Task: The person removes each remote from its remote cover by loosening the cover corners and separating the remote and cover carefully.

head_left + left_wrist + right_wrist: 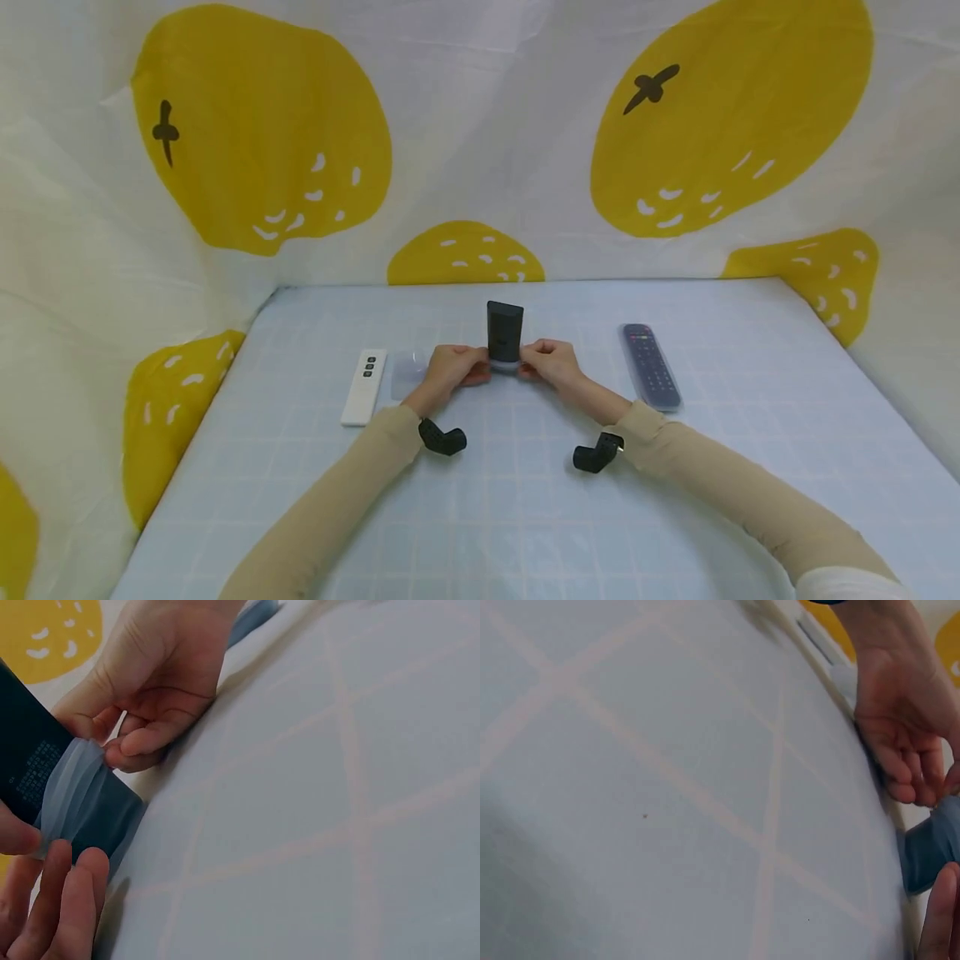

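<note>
A black remote control (505, 329) stands upright at the middle of the table, its lower end wrapped in a bunched translucent plastic sleeve (71, 784). Small print shows on the remote's face in the left wrist view. From the left side, my left hand (453, 367) pinches the gathered sleeve between thumb and fingers. My right hand (552, 362) pinches its opposite edge. In the right wrist view only the lower end of the wrapped remote (928, 851) shows, between the two hands at the right border.
Left of my left hand lies a white remote (364, 387) with dark buttons, and a clear plastic sleeve (406, 375) is beside it. A dark remote in a clear cover (651, 367) lies to the right. A lemon-print cloth (480, 142) hangs behind the checked tabletop (517, 500).
</note>
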The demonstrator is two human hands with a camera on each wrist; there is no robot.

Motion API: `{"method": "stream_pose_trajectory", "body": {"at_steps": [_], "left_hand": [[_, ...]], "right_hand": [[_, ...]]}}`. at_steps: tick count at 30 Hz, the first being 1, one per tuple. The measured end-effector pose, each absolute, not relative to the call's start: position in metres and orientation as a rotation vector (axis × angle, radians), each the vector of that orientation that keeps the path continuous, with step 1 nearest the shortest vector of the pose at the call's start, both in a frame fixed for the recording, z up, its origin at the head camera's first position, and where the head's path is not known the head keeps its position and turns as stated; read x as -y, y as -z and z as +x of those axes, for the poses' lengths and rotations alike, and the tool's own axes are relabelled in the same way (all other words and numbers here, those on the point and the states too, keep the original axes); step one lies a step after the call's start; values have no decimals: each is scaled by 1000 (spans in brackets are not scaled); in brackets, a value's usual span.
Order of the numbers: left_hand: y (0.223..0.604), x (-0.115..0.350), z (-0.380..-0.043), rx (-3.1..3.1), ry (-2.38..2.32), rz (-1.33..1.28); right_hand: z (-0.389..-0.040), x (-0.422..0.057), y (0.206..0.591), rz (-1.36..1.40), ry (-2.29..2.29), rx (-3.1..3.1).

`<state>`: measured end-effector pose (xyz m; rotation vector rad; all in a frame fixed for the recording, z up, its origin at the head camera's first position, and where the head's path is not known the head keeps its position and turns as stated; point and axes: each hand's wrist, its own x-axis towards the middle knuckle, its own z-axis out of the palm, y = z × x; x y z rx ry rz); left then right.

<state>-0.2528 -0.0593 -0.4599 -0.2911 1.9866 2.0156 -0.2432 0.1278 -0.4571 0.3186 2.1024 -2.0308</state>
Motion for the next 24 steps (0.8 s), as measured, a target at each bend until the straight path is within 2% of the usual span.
{"method": "stream_pose_trajectory", "body": {"at_steps": [13,24], "left_hand": [[459,65,-253,-2059,-1853,-246],[457,65,-247,-2022,-1877,-221]], "right_hand": [[-244,-127,457,339,1962,-2112],[-238,-130,454,242,1886,-2111]]}}
